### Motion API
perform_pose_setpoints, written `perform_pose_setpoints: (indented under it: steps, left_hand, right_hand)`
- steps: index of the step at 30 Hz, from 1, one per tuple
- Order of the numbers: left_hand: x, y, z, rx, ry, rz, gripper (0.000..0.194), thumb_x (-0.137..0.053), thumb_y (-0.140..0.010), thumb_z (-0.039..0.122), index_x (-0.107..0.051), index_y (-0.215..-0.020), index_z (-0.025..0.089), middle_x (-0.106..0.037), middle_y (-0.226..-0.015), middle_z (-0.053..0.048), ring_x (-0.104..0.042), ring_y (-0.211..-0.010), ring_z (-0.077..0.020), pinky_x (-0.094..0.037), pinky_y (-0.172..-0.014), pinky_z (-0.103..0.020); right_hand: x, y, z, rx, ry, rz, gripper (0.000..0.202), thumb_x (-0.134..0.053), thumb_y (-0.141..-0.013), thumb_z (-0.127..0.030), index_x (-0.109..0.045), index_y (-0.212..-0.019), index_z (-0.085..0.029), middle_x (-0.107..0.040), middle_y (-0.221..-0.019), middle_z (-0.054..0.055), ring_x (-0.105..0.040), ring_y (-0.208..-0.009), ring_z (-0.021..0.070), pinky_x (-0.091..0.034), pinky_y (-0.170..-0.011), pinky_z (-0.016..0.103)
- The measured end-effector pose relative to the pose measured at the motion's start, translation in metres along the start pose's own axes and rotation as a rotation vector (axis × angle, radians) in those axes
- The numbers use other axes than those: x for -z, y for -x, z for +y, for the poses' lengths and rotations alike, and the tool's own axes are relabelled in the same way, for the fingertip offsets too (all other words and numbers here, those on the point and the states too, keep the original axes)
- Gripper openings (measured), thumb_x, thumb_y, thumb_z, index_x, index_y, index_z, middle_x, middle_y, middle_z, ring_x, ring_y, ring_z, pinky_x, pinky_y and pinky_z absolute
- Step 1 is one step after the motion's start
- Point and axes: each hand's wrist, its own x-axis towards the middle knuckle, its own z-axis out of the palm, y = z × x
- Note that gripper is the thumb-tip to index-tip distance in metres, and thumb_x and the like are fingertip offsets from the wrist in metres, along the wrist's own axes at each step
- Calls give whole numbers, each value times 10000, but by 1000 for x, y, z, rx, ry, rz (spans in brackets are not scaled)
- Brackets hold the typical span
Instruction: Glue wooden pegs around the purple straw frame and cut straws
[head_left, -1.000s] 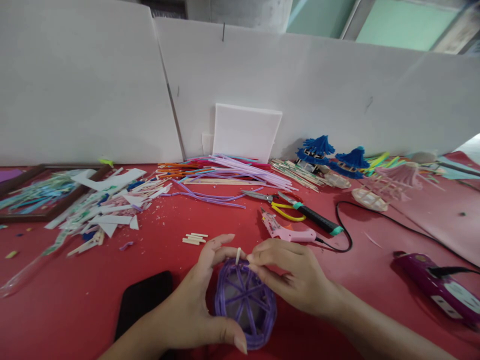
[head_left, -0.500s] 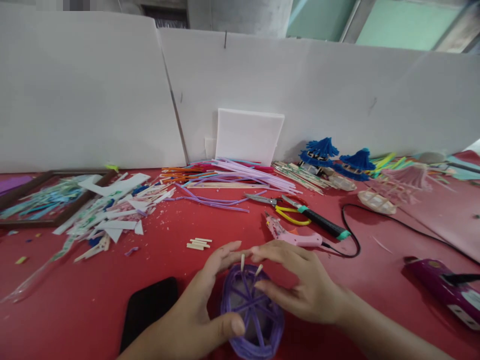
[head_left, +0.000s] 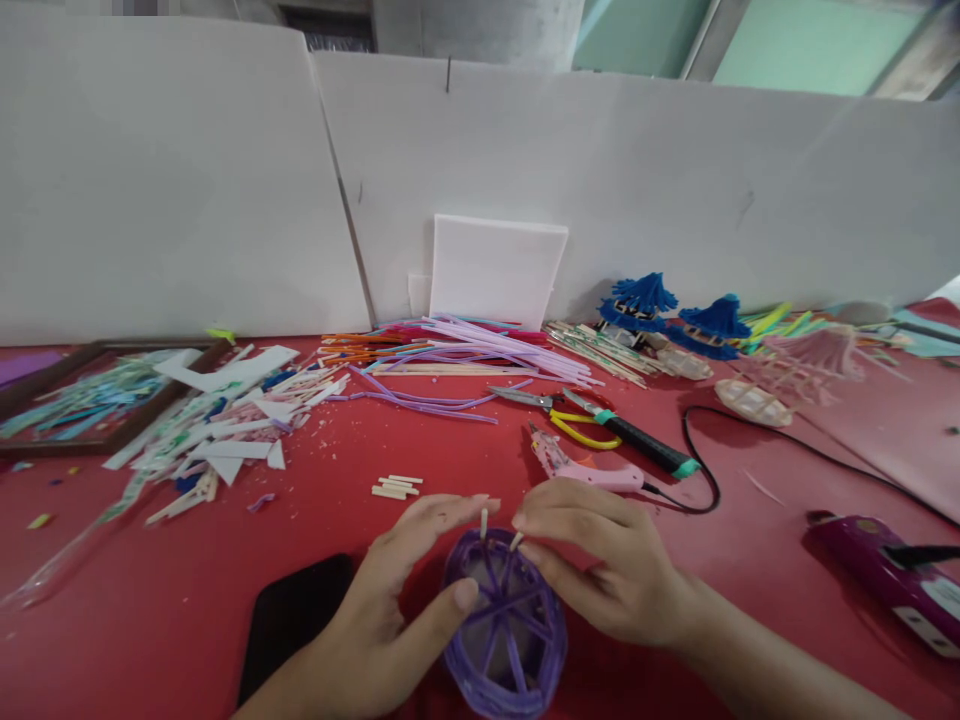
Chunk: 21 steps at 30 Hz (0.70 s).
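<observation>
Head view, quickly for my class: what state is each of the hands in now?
Left hand: open, thumb and fingers spread about the purple spoked ring.
Right hand: fingertips nearly together at a tilted pale stick; whether gripping cannot be told.

1) Left hand [head_left: 394, 580]: bare, slender, with a smooth, rounded thumbnail [head_left: 466, 595] showing
2) Right hand [head_left: 619, 560]: bare, slim
3) Left forearm [head_left: 307, 670]: bare where visible
4) Right forearm [head_left: 757, 645]: bare to the picture's edge
</observation>
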Motion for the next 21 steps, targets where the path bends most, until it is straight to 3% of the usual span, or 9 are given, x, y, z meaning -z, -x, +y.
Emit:
perform_pose_setpoints:
  steps: [6,13,21]
  left_hand:
    - [2,-7,9,-72,-6,-14,429,-580,-871,205,-535,-1279,329,-633,-1256,-40,-562,-1167,-231,-449,-1006,-332]
    - [1,-6,6,-71,-47,-16,420,-583,-867,192,-543,-1259,335,-598,-1297,-43,-521,-1222,-240,-412,-1045,-381]
    - [-3,-4,0,39,101,62,464,-567,-890,225,-431,-1319,342,-553,-1356,-54,-510,-1247,-234,-409,-1059,-375]
  right_hand:
    - [-4,2,1,-11,-12,1,256,-578,-827,-67,-611,-1043,-200,-707,-854,56,-668,-800,154,-568,-732,256]
    - [0,-5,-4,-77,-17,-1,260,-578,-829,-131,-595,-1081,-193,-699,-897,78,-663,-818,176,-551,-735,286]
    - [11,-43,-20,-233,30,-242,252,-640,-800,-192,-604,-1050,-192,-675,-962,73,-605,-913,200,-500,-820,332]
